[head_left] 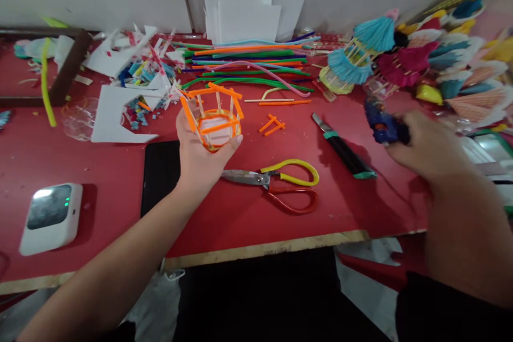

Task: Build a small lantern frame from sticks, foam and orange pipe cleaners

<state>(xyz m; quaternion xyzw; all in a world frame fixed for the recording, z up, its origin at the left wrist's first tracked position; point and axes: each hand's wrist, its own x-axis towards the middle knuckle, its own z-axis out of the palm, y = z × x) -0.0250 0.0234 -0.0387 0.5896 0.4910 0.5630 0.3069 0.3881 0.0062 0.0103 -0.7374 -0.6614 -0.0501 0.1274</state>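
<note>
My left hand [200,155] is closed around a small craft frame [218,131] of orange pipe-cleaner strips and thin wooden sticks on a pale round base. My right hand [420,144], a little blurred, grips a dark blue glue gun [382,123] at the right, its nozzle hidden or smeared. Between the hands, a few short orange pieces [272,125] lie on the table. Scissors [266,179] with one yellow and one red handle rest below them. To their right lies a black and green utility knife [344,149] with its blade end toward the back.
Pipe cleaners [248,64] in many colours lie in rows at the back, before white foam sheets [248,10]. Foam scraps [120,117] are heaped left. A black phone [160,173] and a white device [52,219] lie nearer. Finished paper crafts [356,59] crowd the right.
</note>
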